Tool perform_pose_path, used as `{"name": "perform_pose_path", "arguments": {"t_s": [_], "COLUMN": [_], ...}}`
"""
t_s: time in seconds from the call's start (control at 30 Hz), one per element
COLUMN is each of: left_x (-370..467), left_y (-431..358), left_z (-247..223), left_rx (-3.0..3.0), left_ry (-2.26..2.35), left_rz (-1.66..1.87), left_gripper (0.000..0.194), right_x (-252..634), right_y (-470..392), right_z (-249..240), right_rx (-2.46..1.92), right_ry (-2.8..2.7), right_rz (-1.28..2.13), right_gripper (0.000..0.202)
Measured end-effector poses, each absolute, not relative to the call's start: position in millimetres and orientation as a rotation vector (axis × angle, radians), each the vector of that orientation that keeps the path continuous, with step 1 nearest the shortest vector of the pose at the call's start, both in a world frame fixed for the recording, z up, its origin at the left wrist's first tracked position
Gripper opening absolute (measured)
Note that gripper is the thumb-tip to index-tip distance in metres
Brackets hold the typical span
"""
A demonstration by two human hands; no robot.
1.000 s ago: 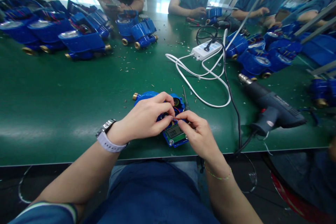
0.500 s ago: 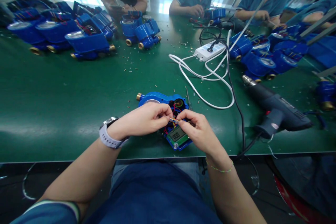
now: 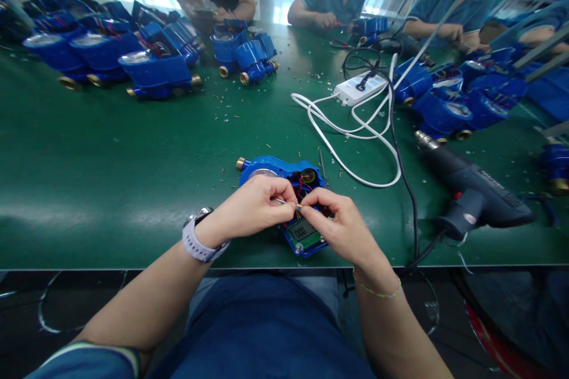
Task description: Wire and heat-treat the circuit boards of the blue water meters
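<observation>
A blue water meter (image 3: 271,164) with a brass fitting lies opened on the bench before me. Its display board (image 3: 306,234) with a small LCD is at the near side, and thin red and yellow wires run from the housing. Above the board, my left hand (image 3: 258,207) pinches thin wires (image 3: 279,200) between thumb and forefinger. Close beside it, my right hand (image 3: 340,222) is closed in a pinch on the same wires, fingertips almost touching the left ones. The wire ends are mostly hidden by my fingers.
A heat gun (image 3: 471,180) lies at the right, its black cord running to the bench edge. A white power strip (image 3: 360,89) with looped cable is ahead. More blue meters (image 3: 155,71) stand left and right. A screwdriver-like rod (image 3: 322,161) lies behind the meter. Several people sit opposite.
My fingertips have come closer together, the left hand moving toward the right along the wires. The whole view has shifted slightly. Across the bench, a person's hand has moved left.
</observation>
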State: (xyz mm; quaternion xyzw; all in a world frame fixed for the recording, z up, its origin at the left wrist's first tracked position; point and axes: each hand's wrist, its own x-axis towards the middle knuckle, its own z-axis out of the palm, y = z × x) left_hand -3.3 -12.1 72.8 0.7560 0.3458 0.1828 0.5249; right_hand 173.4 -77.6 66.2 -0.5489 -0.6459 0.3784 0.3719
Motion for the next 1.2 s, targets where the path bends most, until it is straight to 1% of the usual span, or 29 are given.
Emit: {"name": "perform_pose_path", "arguments": {"t_s": [0.4, 0.7, 0.8, 0.97, 1.2], "left_x": [-1.8, -3.6, -4.8, -9.9, -14.7], "left_y": [-19.5, -19.1, -19.4, -17.9, -14.4], "left_z": [62.4, 63.2, 63.3, 68.1, 76.7], "left_rx": [1.771, 1.975, 1.912, 1.889, 2.046], "left_ry": [0.918, 0.886, 0.860, 0.844, 0.823], "left_rz": [0.515, 0.490, 0.477, 0.528, 0.518], "left_gripper": [0.012, 0.018, 0.017, 0.006, 0.009], "right_x": [169.6, 173.8, 173.6, 172.1, 174.7], "right_y": [-81.0, -79.2, -79.1, -78.8, -79.2], "right_z": [66.3, 67.0, 67.3, 66.4, 66.1], "right_rx": [-1.392, -1.404, -1.407, -1.421, -1.401], "right_ry": [-1.701, -1.691, -1.673, -1.641, -1.592], "right_rz": [0.915, 0.980, 0.992, 1.006, 1.090], "right_gripper": [0.015, 0.017, 0.017, 0.013, 0.016]}}
